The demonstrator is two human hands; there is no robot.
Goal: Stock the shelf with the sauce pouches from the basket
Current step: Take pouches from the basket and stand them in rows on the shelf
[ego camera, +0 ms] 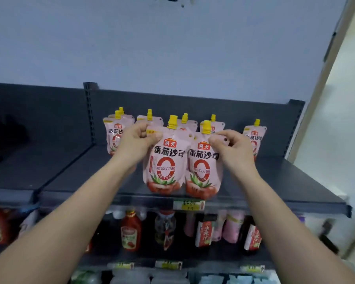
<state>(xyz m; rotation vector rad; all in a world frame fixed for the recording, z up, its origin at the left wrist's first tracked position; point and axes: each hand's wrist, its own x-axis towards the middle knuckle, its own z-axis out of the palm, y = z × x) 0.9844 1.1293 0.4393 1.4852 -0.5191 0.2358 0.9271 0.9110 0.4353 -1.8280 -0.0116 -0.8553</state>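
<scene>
Up top, left hand [138, 140] pinching pouch [166, 160], right hand [232, 148] pinching neighbouring pouch [203, 171]

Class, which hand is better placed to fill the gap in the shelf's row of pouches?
Probably the right hand: its pouch hangs nearest that gap; the left hand is before standing pouches.

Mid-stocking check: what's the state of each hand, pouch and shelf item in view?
Left hand: pinches top corner of left pouch.
Right hand: pinches top corner of right pouch.
Left pouch: upright, capped, held at the front of the shelf.
Right pouch: upright, capped, held beside it.
Back pouches: standing upright, capped.
Shelf: partly stocked.
Ketchup bottle: upright, one level down.
</scene>
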